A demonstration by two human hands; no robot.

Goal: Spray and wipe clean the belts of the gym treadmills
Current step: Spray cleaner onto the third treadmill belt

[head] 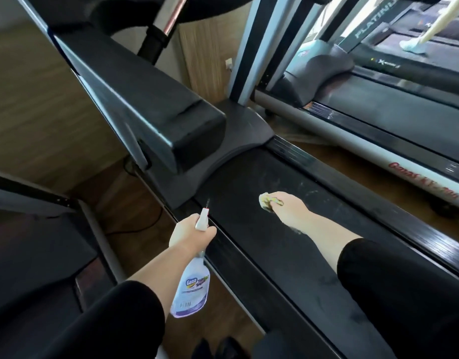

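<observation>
The black treadmill belt point(251, 229) runs from the lower right up to the grey motor hood point(223, 161). It shows pale streaks near its top end. My left hand point(189, 233) grips a clear spray bottle point(190, 286) with purple liquid and a white trigger head, held over the belt's left side rail and pointing towards the hood. My right hand point(287, 208) holds a bunched yellow cloth point(267, 200) down on the belt, just below the hood.
A dark handrail and console arm point(135, 99) slants over the hood at upper left. A second treadmill point(394, 125) stands to the right, and beyond it someone's foot point(412, 45) is on a third. Another machine's frame point(42, 229) sits at left. Wooden floor lies between them.
</observation>
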